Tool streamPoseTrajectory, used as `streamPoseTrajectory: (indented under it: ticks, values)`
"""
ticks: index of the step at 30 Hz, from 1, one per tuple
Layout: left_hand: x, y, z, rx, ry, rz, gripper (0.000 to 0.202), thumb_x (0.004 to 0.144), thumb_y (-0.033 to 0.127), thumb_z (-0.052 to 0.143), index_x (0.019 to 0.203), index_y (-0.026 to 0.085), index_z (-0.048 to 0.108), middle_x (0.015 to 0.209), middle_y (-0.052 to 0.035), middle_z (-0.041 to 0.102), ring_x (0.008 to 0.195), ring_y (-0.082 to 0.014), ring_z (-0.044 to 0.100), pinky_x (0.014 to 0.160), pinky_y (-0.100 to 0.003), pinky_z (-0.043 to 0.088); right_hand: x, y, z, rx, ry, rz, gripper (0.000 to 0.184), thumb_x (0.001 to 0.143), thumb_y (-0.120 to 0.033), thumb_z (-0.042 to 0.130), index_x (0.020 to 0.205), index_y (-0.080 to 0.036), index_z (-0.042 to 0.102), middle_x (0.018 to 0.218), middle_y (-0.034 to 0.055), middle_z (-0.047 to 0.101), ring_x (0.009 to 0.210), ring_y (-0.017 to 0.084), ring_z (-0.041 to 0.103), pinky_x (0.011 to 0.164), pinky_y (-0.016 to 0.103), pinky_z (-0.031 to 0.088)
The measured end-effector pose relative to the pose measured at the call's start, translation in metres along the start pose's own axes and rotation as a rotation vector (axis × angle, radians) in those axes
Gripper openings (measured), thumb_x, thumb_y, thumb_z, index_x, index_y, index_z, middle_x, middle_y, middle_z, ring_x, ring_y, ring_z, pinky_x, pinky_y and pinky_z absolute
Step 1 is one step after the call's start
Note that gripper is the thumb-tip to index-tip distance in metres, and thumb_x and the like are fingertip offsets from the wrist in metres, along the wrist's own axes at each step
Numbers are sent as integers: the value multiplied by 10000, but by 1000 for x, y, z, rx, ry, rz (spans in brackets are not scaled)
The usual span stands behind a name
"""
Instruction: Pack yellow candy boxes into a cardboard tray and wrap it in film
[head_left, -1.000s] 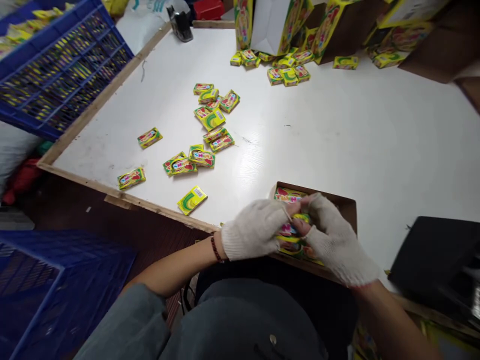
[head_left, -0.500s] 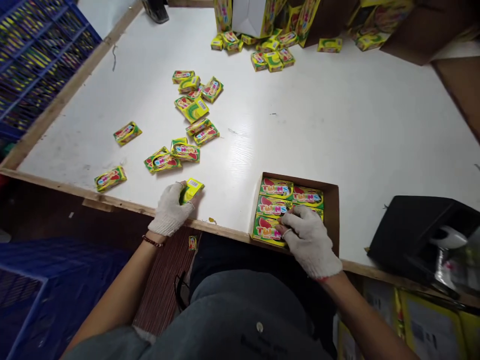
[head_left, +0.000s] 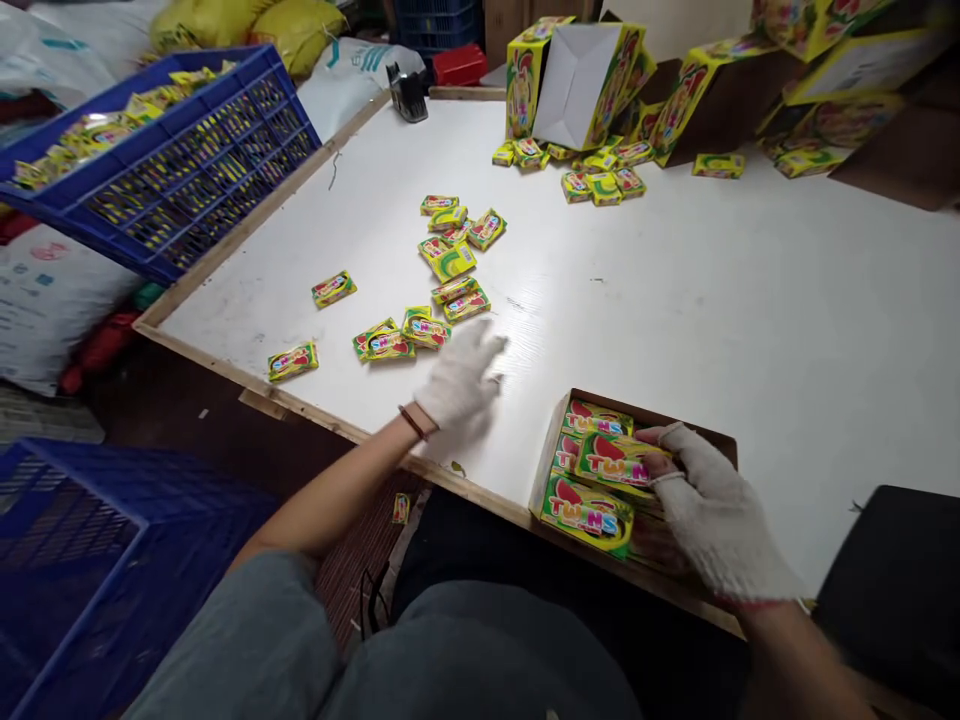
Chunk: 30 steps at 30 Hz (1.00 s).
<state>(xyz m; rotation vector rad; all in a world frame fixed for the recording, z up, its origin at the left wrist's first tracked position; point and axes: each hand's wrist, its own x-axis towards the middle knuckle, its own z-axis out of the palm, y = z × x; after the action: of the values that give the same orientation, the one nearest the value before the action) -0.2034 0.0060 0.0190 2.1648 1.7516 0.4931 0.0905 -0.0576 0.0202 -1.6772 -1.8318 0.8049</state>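
Observation:
My left hand (head_left: 459, 378), in a white fingertip-less glove and slightly blurred, is over the white tabletop with its fingers apart. Nothing shows in it. Just beyond lie small yellow-green packs (head_left: 426, 328), some printed TWINS. At the table's front edge sits a shallow open carton (head_left: 551, 450) with TWINS packs (head_left: 586, 515) laid in rows. My right hand (head_left: 709, 505), gloved alike, pinches a TWINS pack (head_left: 613, 462) by its right end, above the packs in the carton. That hand hides the carton's right part.
More packs (head_left: 454, 262) are scattered across the table (head_left: 645, 300). Tall printed cartons (head_left: 577, 85) stand at the back. A blue crate (head_left: 202, 165) full of packs leans at the left, another blue crate (head_left: 142, 530) is below. A black object (head_left: 892, 560) stands at right.
My left hand has moved right and forward, and the pack it held is gone from it. My right hand now holds a pack raised above the others. The view has shifted.

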Motion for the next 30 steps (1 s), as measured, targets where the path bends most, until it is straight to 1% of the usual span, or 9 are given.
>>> streamPoseTrajectory:
  ticks: [3,7,10,13,17,20,23,27,30]
  values:
    - [19,-68,-17,369,12,-271,600,778,193,679,1360,145,538,1545,-210,398,1453,-436,293,1156,-675,208,2,12,13,-16,-49,109,275,875,-400,482,966,-213,662,951,71,702,847,243,641,733,372,506]
    - [23,-115,-30,328,100,-210,363,797,184,662,1148,95,630,1164,-156,656,1146,-337,562,1033,-568,412,2,16,32,-169,-33,-13,282,878,-404,511,897,-206,711,979,105,663,901,268,600,772,408,480]
    - [15,-100,-23,115,324,-73,223,853,211,625,1054,123,667,951,-64,668,919,-213,598,896,-410,507,3,12,31,-340,41,-102,244,856,-403,583,883,-215,737,1030,115,646,913,284,569,756,420,458]
    - [6,-54,-9,-4,419,80,189,930,211,526,1032,195,685,980,-38,674,930,-187,610,872,-369,520,6,-1,22,-358,113,-213,228,881,-371,578,887,-203,731,1040,113,649,921,277,569,795,427,455]
    - [16,-7,11,125,229,134,429,798,129,592,1220,201,628,1322,-122,585,1248,-285,528,1039,-460,459,10,-19,12,-222,89,-306,267,948,-336,505,822,-193,693,911,85,657,865,243,590,791,402,459]
    - [33,-13,20,326,-72,-56,763,681,221,739,1402,176,492,1500,-199,405,1401,-421,357,1108,-576,349,11,-22,9,-115,23,-317,248,958,-310,496,825,-195,670,866,65,657,847,222,607,768,373,468]
    - [44,-36,28,312,-214,-171,580,764,358,707,1301,199,554,1334,-154,543,1261,-355,510,1030,-488,429,9,-17,9,-86,18,-279,239,952,-306,500,798,-200,648,873,65,657,855,222,615,762,369,474]
    - [48,-51,39,190,-86,-171,328,816,337,646,1101,175,618,1153,-121,619,1064,-275,596,918,-391,490,10,-13,10,-37,25,-233,233,947,-314,494,807,-214,652,893,65,673,879,226,630,776,371,496]
    - [47,-38,39,94,28,-172,279,794,195,603,1071,162,613,1106,-120,649,1042,-258,608,924,-392,499,16,-14,6,-10,46,-207,200,932,-307,500,896,-216,675,911,67,680,902,238,642,815,396,517]
